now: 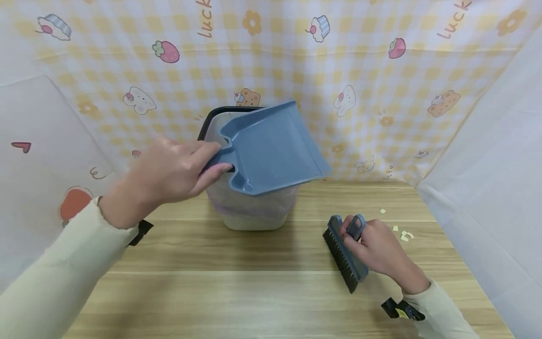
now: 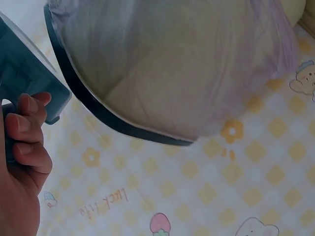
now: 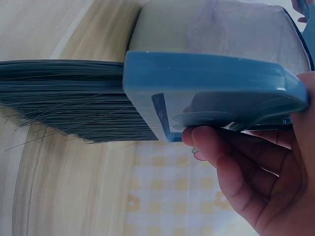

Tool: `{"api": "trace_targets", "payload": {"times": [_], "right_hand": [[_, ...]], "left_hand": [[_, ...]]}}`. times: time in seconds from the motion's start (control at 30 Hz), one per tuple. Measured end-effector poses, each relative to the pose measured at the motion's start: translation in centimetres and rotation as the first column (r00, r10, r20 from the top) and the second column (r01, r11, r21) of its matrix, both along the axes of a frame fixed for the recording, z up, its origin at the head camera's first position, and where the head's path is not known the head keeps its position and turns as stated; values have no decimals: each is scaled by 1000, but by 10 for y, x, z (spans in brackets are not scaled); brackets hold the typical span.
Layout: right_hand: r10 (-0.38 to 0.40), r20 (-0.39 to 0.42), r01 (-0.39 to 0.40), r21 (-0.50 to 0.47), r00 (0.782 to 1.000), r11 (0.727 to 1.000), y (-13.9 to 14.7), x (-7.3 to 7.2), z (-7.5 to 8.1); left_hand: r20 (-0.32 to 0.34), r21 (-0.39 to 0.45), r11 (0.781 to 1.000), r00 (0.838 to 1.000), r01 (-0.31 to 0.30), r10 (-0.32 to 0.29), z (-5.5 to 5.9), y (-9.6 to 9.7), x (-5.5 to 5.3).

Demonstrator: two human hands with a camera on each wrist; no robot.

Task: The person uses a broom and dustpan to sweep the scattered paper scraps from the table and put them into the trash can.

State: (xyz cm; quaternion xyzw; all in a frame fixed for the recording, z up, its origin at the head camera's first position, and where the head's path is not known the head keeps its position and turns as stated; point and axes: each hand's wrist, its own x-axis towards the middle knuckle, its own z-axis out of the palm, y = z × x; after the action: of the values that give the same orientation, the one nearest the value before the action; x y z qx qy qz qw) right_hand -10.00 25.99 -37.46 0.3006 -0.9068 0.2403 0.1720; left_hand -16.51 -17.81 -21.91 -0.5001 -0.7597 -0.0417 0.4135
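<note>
Near the worktop's (image 1: 190,301) back edge, your left hand (image 1: 169,172) had its fingers curled round the handle of the blue dustpan (image 1: 275,148), which was over the bag-lined bin (image 1: 254,219). Towards the right edge, your right hand (image 1: 378,247) gripped the brush (image 1: 348,259), fingers bent round its handle; whether the bristles touched wood could not be told. Pale scraps (image 1: 395,228) lay beyond that hand, towards the back right corner. On the checked cloth (image 1: 288,70) behind, you could read "luck" twice up high and, upside down in the left wrist view, "luck life".
</note>
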Motion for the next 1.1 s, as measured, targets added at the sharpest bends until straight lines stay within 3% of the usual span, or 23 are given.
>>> {"api": "trace_targets", "payload": {"times": [0.4, 0.63, 0.87, 1.1], "right_hand": [[1, -17, -1, 3, 1000, 1000, 1, 1, -1], [-8, -43, 8, -7, 999, 1000, 3, 1, -3], [0, -36, 0, -12, 999, 1000, 3, 0, -2], [-5, -20, 5, -2, 1000, 1000, 2, 0, -2]], "left_hand": [[-25, 43, 994, 995, 97, -96, -27, 22, 24], [18, 7, 992, 992, 127, -127, -44, 31, 37], [-8, 9, 983, 983, 181, -181, -63, 42, 44], [7, -5, 978, 978, 209, -209, -84, 47, 47]]}}
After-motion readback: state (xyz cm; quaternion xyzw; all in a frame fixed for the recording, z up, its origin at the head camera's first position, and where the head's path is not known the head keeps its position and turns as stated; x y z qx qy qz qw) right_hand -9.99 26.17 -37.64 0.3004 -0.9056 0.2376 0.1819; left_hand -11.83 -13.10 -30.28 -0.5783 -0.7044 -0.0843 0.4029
